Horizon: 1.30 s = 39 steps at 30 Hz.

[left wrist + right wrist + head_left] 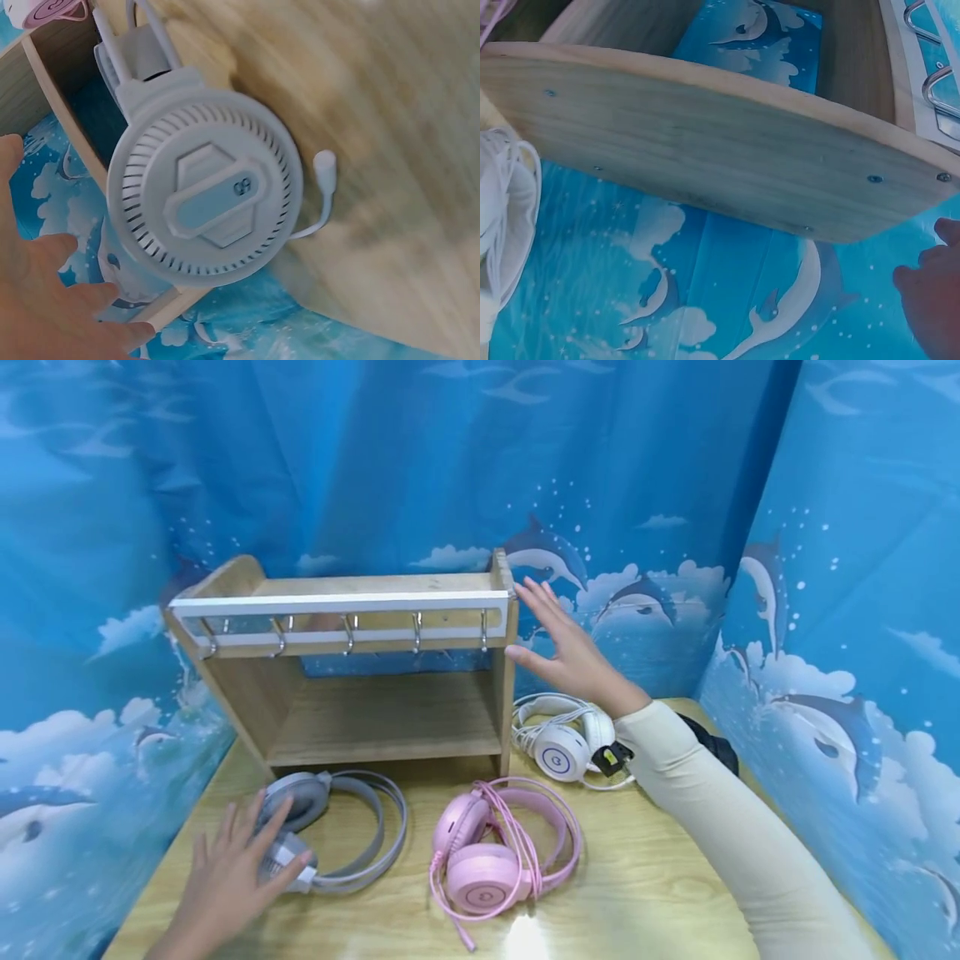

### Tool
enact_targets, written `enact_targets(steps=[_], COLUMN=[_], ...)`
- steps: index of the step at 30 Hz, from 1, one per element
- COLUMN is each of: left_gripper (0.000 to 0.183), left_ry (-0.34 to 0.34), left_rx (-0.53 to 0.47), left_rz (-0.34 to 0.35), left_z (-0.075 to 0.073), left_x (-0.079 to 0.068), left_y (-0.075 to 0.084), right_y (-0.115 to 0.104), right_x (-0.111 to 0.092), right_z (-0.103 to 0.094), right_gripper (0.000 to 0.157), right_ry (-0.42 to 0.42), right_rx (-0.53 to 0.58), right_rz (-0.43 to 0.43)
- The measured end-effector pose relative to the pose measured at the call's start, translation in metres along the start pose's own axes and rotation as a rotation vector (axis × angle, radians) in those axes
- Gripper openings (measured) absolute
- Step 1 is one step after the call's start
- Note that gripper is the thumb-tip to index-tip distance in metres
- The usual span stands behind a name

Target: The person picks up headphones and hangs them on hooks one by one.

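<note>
A wooden rack (390,718) with a row of metal hooks (348,635) along its white front rail stands against the curtain. My right hand (573,664) is raised beside its top right corner, fingers spread and holding nothing. Grey headphones (367,852) with a microphone stalk (325,180) lie in front of the rack's left side. Over their near edge my left hand (232,872) spreads its fingers; the left wrist view has them beside the ear cup (206,187), not curled round it. Pink headphones (483,877), with their cable looped over them, lie at front centre.
White headphones (558,752) with a bundled cable lie right of the rack, partly behind my right forearm. A black item (708,743) sits further right, mostly hidden by the sleeve. Blue dolphin-print curtains (825,677) enclose the wooden table (637,893) at the back and sides.
</note>
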<state>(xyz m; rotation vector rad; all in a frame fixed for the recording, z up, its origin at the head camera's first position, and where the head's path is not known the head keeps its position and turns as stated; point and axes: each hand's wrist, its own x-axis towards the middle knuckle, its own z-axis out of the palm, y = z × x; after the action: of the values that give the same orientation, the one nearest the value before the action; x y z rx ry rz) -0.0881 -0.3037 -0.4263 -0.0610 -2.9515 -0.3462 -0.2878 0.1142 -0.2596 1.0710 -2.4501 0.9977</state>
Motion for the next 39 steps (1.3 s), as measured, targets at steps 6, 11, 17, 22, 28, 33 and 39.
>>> enact_targets(steps=[6,11,17,22,28,33,39], left_gripper=[0.082,0.085,0.087,0.086,0.082,0.085,0.081], left_ry=[0.040,0.010,0.105,0.216,0.298,0.315,0.334], left_rx=[-0.026,-0.049,-0.066,-0.081,-0.054,-0.013,0.004], left_rz=[0.000,-0.013,0.087,0.196,0.315,0.376,0.455], left_z=[0.008,0.012,0.024,0.039,0.053,0.060,0.064], left_x=[-0.008,-0.009,-0.011,-0.010,-0.009,-0.012,-0.013], left_y=[0.000,0.002,0.003,0.002,0.001,0.003,0.005], right_y=[-0.007,-0.010,-0.007,-0.006,-0.004,-0.004,-0.004], right_x=[0.022,0.034,0.042,0.043,0.043,0.041,0.039], right_z=[0.008,0.015,0.020,0.020,0.023,0.027,0.031], right_gripper=[0.074,0.072,0.061,0.060,0.069,0.071,0.072], right_ry=[0.023,0.070,0.150,0.162,0.191,0.223,0.260], right_rx=[0.032,0.035,0.003,-0.004,-0.029,0.007,0.097], right_rz=[-0.024,-0.015,-0.007,-0.015,-0.009,-0.006,-0.004])
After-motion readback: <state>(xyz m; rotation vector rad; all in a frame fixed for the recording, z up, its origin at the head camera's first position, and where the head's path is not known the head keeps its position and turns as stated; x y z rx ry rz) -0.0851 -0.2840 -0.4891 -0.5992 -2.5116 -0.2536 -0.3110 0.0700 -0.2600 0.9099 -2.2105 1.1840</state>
